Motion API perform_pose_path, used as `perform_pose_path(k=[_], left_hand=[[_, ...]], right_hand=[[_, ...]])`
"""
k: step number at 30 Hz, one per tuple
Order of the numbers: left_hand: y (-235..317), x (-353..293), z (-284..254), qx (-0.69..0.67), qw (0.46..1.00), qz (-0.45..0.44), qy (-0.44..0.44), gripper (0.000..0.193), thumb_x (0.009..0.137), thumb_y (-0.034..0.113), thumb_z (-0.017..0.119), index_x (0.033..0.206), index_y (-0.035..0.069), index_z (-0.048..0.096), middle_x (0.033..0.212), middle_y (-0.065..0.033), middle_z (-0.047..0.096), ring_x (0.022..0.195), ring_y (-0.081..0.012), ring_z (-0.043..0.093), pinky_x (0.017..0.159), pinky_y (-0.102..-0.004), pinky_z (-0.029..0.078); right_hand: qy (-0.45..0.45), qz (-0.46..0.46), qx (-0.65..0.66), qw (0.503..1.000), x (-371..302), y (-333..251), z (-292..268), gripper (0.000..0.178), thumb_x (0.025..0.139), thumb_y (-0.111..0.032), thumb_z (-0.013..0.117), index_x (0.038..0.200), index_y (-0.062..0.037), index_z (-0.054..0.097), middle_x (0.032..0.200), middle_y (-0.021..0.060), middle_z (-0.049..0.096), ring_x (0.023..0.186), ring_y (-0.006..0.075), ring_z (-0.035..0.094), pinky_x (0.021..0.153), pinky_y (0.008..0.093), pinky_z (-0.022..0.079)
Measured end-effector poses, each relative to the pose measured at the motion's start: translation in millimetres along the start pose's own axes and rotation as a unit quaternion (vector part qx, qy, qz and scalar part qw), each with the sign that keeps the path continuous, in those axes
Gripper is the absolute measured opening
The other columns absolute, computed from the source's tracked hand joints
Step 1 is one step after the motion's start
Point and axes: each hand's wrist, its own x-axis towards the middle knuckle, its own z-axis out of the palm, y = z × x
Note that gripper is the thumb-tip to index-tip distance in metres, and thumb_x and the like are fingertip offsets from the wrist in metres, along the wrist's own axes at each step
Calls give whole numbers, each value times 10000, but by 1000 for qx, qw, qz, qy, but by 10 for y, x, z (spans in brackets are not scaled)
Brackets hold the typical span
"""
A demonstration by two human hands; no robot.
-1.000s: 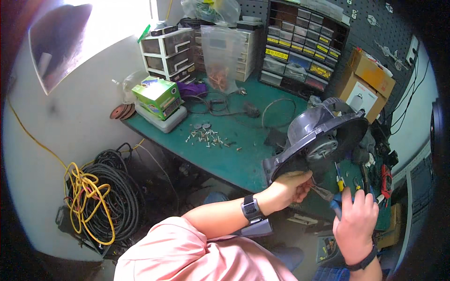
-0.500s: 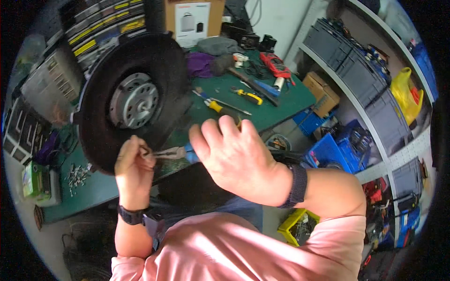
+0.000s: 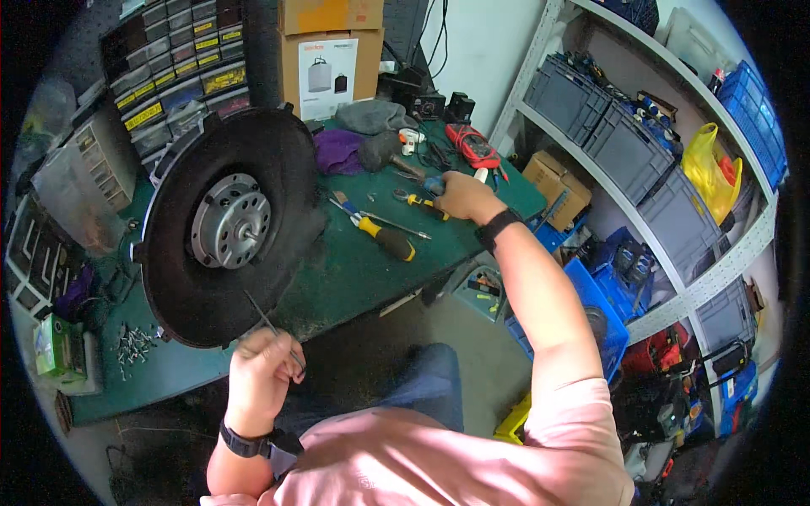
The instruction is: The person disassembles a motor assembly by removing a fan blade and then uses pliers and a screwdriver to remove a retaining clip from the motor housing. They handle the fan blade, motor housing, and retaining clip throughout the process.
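Thin dark rod (image 3: 267,317): gripped in the left hand, slanting up in front of the motor housing's lower rim.
Left hand (image 3: 266,364): closed in a pinch around the rod's lower part, just below the housing.
Motor housing (image 3: 285,173): a round black bowl tilted on its side at the left of the green workbench (image 3: 359,277), with a silver motor (image 3: 229,223) at its centre.
Right hand (image 3: 466,199): reaching across the bench, fingers curled over a blue-handled tool (image 3: 434,184); whether it grips or merely touches, I cannot tell.
Near the right hand: yellow-and-black pliers (image 3: 419,203) just beside it, a yellow-handled screwdriver (image 3: 390,242) nearer the person.
Farther out: loose screws (image 3: 135,347) left of the housing, a purple cloth (image 3: 339,152) behind the tools.
Good handling: a steady pinch with the rod's tip clear of the motor's holes seems wise; the blue-handled tool probably sits safest flat, away from the bench edge.
Hard to make out: fingers cover much of that tool; the rod could be stiff wire, and any contact with the housing is unclear.
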Motion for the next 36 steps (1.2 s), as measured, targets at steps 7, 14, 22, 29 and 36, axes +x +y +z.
perform_pose_path(k=[7,14,22,29,36], left_hand=[[32,-188,-115,92,996,-17,-11,200,855,130,657,740,-31,628,665,-103,627,550,-145,559,538,-259,436],[67,-117,-18,150,987,-41,-24,249,877,179,624,836,-67,629,679,-94,612,594,-156,552,597,-276,437],[52,165,66,108,993,51,4,258,932,196,553,920,-55,610,796,-111,607,682,-164,564,630,-286,458],[34,307,34,-117,988,102,18,191,947,159,548,943,-9,638,905,-72,634,801,-159,612,704,-302,487],[32,394,-77,-120,990,80,2,227,949,225,558,977,13,635,836,-58,649,740,-159,604,686,-294,488]], right_hand=[[-54,-72,19,996,249,-531,356,448,778,-346,646,1048,10,649,1046,267,642,981,378,634,861,436,503],[177,-74,-126,973,-2,-520,588,290,815,-246,621,1028,-49,612,1066,150,584,1014,342,578,777,453,538],[-69,-261,483,833,-1642,-1404,188,230,886,-226,644,872,3,651,732,109,638,623,155,585,573,309,461],[34,-237,568,788,-1679,-1870,606,164,883,-168,654,880,-6,626,743,103,626,616,129,563,565,281,453],[103,-273,583,758,-1611,-2025,694,129,882,-129,635,854,-3,637,677,116,616,554,138,556,513,287,436]])
